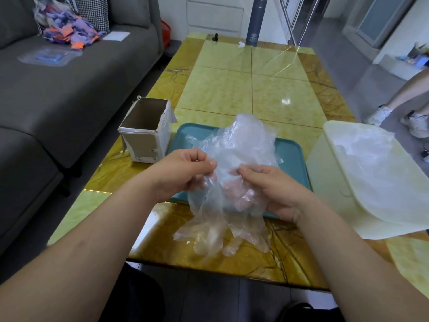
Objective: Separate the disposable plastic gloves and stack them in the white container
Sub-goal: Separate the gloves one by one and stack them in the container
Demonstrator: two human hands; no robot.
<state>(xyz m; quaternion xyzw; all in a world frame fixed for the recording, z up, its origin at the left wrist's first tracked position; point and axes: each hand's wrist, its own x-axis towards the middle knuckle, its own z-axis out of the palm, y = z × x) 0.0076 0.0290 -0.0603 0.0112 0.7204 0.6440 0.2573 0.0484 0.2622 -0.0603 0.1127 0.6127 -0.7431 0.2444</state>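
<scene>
Centrally, a clump of clear plastic gloves (232, 159) is held above the teal tray (290, 154), pinched at its crumpled middle by the left hand (183, 173) and the right hand (267, 189). Judged feather-light, limp, clingy; best peeled at a loose edge. White container (325, 182), lower right, already holds gloves. Box (146, 138) and flask (255, 19) markings are unreadable.

- Yellow marble-patterned table (232, 89), running from near to far.
- Teal tray (290, 154) on its near part.
- Open cardboard box (145, 140), upright, just left of the tray.
- Dark grey flask (255, 22) standing at the table's far end.
- Grey sofa (69, 94) at left, bearing purple and orange scraps (67, 29), a white sheet (116, 36) and a clear bag (48, 57).
- White sneakers (417, 123) on the floor, right.
</scene>
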